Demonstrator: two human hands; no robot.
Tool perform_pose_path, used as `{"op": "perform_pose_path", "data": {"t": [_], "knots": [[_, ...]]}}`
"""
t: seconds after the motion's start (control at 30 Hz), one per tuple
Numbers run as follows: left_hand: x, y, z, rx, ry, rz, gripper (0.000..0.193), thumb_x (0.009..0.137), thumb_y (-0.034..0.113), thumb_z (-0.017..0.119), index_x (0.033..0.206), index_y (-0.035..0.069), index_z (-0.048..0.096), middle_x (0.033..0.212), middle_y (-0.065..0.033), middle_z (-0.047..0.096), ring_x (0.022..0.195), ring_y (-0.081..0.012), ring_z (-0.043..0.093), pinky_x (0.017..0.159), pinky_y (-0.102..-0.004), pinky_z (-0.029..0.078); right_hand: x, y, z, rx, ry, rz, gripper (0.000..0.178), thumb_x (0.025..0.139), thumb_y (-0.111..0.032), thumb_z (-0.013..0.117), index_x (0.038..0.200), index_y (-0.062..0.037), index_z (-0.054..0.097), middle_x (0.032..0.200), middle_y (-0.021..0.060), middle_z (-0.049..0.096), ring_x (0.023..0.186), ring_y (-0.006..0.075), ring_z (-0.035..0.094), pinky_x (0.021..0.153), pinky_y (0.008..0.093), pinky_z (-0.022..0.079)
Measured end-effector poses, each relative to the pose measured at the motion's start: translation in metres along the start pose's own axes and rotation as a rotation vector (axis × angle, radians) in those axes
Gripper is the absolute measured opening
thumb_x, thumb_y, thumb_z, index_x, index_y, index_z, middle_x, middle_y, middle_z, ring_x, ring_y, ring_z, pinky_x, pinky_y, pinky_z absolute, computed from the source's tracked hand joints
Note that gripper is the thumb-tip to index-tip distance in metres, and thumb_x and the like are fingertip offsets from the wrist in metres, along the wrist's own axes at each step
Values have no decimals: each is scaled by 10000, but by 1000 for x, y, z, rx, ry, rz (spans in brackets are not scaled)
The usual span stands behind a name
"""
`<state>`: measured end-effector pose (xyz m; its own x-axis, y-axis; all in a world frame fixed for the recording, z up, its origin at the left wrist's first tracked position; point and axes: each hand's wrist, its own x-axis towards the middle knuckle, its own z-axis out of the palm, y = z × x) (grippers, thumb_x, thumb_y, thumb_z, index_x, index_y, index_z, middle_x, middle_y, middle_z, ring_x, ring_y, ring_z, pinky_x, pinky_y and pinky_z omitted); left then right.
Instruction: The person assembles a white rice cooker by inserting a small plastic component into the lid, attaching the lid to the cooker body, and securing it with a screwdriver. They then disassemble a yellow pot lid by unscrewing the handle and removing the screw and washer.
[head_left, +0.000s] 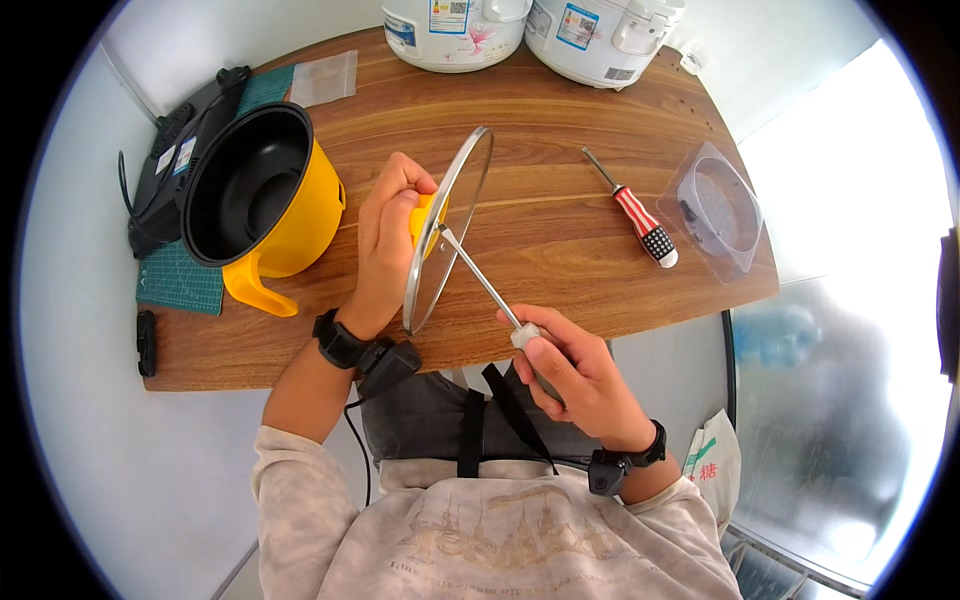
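I see a wooden table. On it I spot two white cookers, a green mat and a striped screwdriver.

I count two hands, two screwdrivers, one lid, one pot, two cookers, one tray, one table, two wristbands and two bags. Over my feed, I can't tell whether the mat is one or two.
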<state>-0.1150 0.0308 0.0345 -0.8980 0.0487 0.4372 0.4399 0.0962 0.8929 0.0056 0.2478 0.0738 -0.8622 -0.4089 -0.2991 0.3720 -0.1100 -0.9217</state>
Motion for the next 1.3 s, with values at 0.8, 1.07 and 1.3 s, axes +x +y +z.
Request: {"op": "perform_pose_path", "data": {"t": [0.8, 1.07, 1.3], "knots": [[-2, -17, -3, -356, -84, -219, 220, 1038, 244, 308, 1019, 128, 494, 748, 5, 521, 542, -45, 429, 438, -173, 307, 2, 10, 3, 12, 12, -19, 360, 1076, -186, 437, 1400, -40, 488, 852, 6, 537, 527, 19, 423, 474, 167, 333], [2, -9, -3, -468, -81, -232, 218, 1037, 240, 311, 1014, 121, 492, 763, 6, 525, 549, -43, 433, 442, -170, 319, 4, 11, 1, 82, 71, -25, 356, 1067, -171, 480, 1396, -34, 488, 852, -2, 547, 535, 21, 421, 469, 181, 332], [2, -17, -5, -409, -86, -233, 213, 1041, 236, 318, 1015, 119, 493, 751, 2, 525, 529, -39, 412, 436, -173, 307, 7, 14, 3, 80, 32, -15, 353, 1069, -175, 475, 1392, -35, 496, 846, 0, 554, 532, 22, 424, 464, 182, 336]]}}
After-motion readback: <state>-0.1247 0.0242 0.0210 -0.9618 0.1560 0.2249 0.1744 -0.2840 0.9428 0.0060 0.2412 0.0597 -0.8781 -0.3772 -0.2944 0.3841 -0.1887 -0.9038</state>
